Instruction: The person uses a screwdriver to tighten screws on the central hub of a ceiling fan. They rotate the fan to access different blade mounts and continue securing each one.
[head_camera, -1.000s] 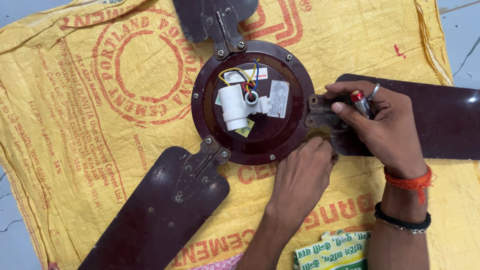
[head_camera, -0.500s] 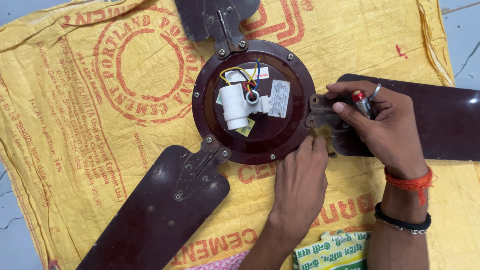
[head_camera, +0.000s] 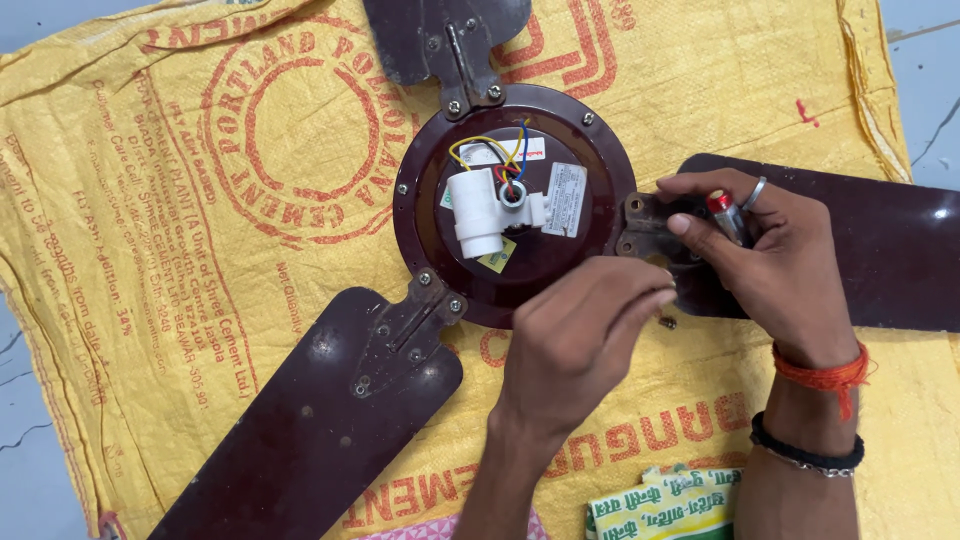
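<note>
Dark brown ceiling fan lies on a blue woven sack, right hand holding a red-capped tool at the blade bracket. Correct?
Not quite: the woven sack is yellow with red print, not blue, as the head view shows. The dark brown ceiling fan does lie on it, the right hand holding the red-capped tool at the blade bracket.

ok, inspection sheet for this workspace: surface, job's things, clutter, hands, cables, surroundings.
Surface: yellow woven sack with red print, spread flat.
Job's things: dark brown ceiling fan motor hub lying with its white capacitor facing up; three blades attached, right blade under the right hand; small loose screw on the sack.
Clutter: green and yellow packet at the bottom edge.
Hands: left hand at the hub's lower rim, fingers pinched; right hand on the blade bracket, holding a red-tipped screwdriver.
Cables: yellow, blue and red wires at the capacitor.
Surroundings: pale floor.
</note>
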